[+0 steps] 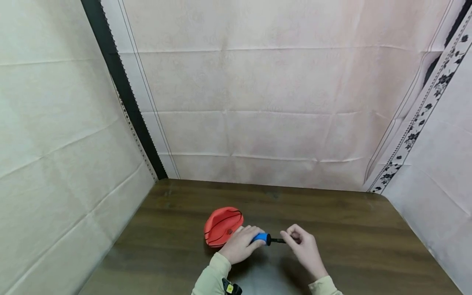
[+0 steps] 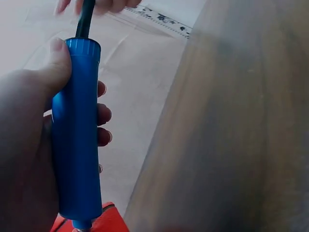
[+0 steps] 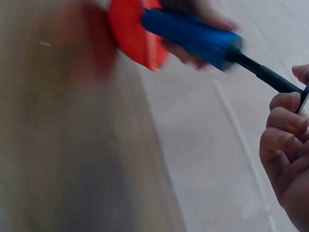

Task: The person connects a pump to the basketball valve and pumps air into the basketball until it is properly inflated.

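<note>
A blue hand pump (image 2: pixel 77 130) lies along my left hand (image 1: pixel 239 245), whose fingers wrap its barrel with the thumb near the top collar. From the barrel's end a black rod (image 3: pixel 265 75) sticks out to the right. My right hand (image 1: pixel 304 249) grips the black handle at the rod's far end, fingers curled round it and hiding much of it. At the barrel's other end is a red ball (image 1: pixel 223 226) with black lines, sunken and partly deflated. The pump's narrow tip meets the ball in the left wrist view.
Both hands are over a brown wood-grain table (image 1: pixel 166 246). Pale creased cloth (image 1: pixel 273 82) hangs behind it and on both sides, with a dark strip (image 1: pixel 125 90) at the left corner and a floral border (image 1: pixel 413 135) at the right. A wrist device (image 1: pixel 231 287) sits on the left sleeve.
</note>
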A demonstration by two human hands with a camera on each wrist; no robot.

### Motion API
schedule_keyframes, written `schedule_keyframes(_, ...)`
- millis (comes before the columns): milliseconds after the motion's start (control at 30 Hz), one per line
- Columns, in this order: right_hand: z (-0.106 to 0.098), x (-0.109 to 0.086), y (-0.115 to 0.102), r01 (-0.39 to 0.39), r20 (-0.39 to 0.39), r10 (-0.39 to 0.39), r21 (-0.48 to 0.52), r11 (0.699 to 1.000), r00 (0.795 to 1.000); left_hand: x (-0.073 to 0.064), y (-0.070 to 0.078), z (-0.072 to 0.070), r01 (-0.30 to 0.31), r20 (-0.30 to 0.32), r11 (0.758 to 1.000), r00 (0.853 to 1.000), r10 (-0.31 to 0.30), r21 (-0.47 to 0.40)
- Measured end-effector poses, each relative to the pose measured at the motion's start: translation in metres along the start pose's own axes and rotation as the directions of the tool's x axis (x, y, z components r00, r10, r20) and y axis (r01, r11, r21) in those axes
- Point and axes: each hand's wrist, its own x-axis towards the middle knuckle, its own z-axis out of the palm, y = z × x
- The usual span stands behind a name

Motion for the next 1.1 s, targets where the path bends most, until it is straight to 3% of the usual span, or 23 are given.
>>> schedule_keyframes(133,-0.024,0.002,-0.006,-0.052,-0.011,0.054,0.136,0.989,0.998,-0.002,-0.002,-0.006,0.013,-0.008,1.000,1.000,-0.013,-0.008)
schedule_keyframes(200,-0.036,0.002,-0.006,-0.054,0.044,0.045,0.219,0.974,0.998,-0.003,-0.002,-0.007,0.014,-0.002,1.000,1.000,-0.014,-0.004)
schedule_keyframes(267,-0.045,0.002,-0.003,-0.026,0.145,-0.020,0.311,0.950,0.989,-0.004,-0.001,-0.008,0.017,0.007,1.000,1.000,-0.017,0.001)
schedule_keyframes(333,-0.051,0.003,0.002,0.016,0.249,-0.133,0.423,0.906,0.959,-0.004,-0.001,-0.008,0.014,0.007,1.000,1.000,-0.014,0.022)
schedule_keyframes(433,-0.053,0.006,0.010,0.037,0.370,-0.296,0.569,0.822,0.881,-0.004,0.000,-0.007,0.018,0.005,0.998,1.000,-0.018,0.052)
schedule_keyframes(500,-0.048,0.008,0.015,0.041,0.409,-0.360,0.612,0.790,0.838,-0.004,0.001,-0.007,0.025,0.002,0.997,1.000,-0.025,0.073)
schedule_keyframes(567,-0.038,0.009,0.019,0.029,0.438,-0.363,0.605,0.796,0.822,-0.004,0.001,-0.005,0.029,-0.006,0.995,1.000,-0.028,0.099)
schedule_keyframes(733,-0.006,0.007,0.025,-0.041,0.503,-0.252,0.501,0.864,0.827,-0.006,0.002,0.002,0.016,-0.038,0.988,0.999,-0.010,0.154)
schedule_keyframes(900,0.008,0.005,0.028,-0.056,0.533,-0.224,0.458,0.887,0.816,-0.007,0.002,0.008,-0.011,-0.072,0.992,0.997,0.020,0.129)
schedule_keyframes(933,0.007,0.005,0.028,-0.054,0.541,-0.227,0.454,0.889,0.810,-0.007,0.002,0.007,-0.015,-0.077,0.993,0.997,0.024,0.119)
schedule_keyframes(1100,-0.014,0.009,0.026,0.012,0.590,-0.326,0.472,0.882,0.739,-0.008,-0.003,-0.002,-0.027,-0.067,0.998,0.997,0.030,0.055)
